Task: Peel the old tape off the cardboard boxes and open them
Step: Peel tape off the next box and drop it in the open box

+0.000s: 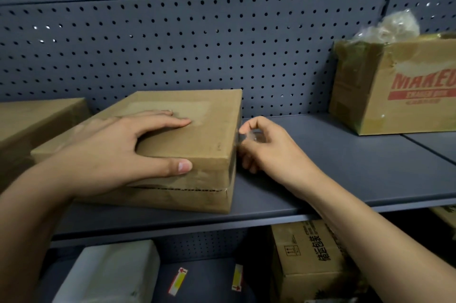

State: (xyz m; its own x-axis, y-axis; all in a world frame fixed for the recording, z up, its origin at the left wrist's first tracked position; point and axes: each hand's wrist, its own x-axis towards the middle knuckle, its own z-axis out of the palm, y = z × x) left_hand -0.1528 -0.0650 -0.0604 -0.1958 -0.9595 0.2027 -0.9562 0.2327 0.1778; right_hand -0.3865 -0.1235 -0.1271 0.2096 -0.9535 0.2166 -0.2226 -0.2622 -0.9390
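Grey metal shelf [345, 174] carries a flat brown cardboard box [197, 135] near its front edge, left of centre. The left hand [118, 152] lies on the lid, fingers straight and thumb against the front face. The right hand [269, 152] pinches a strip of clear tape [249, 135] at the box's right side.
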